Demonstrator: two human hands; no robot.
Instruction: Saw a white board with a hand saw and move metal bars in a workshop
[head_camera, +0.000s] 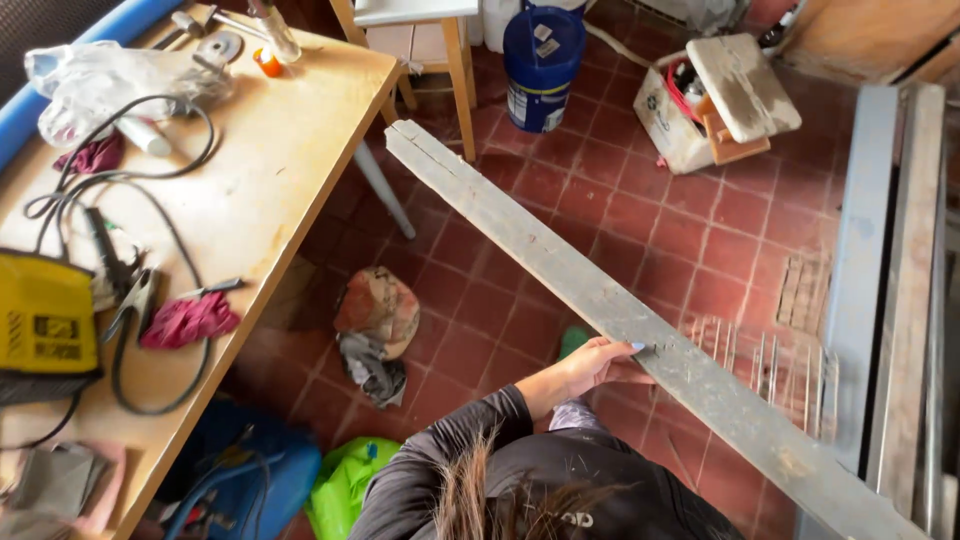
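Over tiled floor, left hand (598, 362) grips plank (560, 265); right hand probably hidden.

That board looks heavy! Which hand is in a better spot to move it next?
Probably the left. The left hand grips the edge of the long grey board about midway along it, fingers on top. The right hand is out of view, so nothing shows it near the board.
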